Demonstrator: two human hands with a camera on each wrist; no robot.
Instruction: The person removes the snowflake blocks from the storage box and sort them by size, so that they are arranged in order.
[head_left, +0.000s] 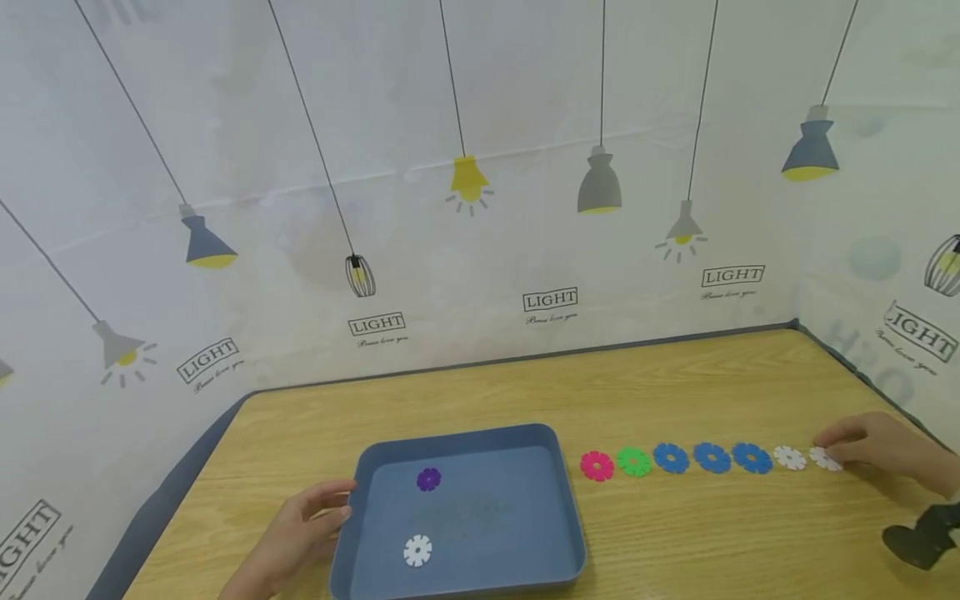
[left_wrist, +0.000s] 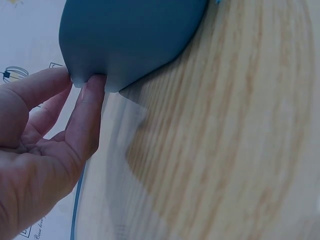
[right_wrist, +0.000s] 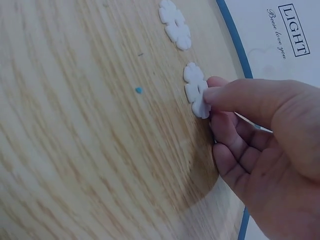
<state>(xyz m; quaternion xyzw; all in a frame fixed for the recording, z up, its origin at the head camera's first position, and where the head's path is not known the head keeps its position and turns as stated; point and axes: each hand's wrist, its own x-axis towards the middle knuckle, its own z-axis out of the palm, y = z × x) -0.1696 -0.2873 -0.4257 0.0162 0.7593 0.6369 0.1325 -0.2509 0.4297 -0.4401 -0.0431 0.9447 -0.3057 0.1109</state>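
My right hand (head_left: 877,450) pinches a white notched plastic disc (right_wrist: 195,87) between thumb and fingers. That disc lies at the right end of a row on the table. Leftward from it come another white disc (head_left: 790,457), three blue discs (head_left: 712,457), a green disc (head_left: 634,461) and a pink disc (head_left: 597,466). The shallow blue tray (head_left: 572,533) stands left of the row. My left hand (head_left: 296,529) holds its left rim, with thumb and fingertips at the wall (left_wrist: 125,45). Inside the tray are a purple disc (head_left: 428,479) and a white disc (head_left: 417,550), apart from each other.
The wooden table (head_left: 712,533) meets a pale wall (head_left: 480,250) printed with hanging lamps at its back and sides. A black object (head_left: 922,536) shows by the right wrist. A tiny blue speck (right_wrist: 139,90) lies on the wood.
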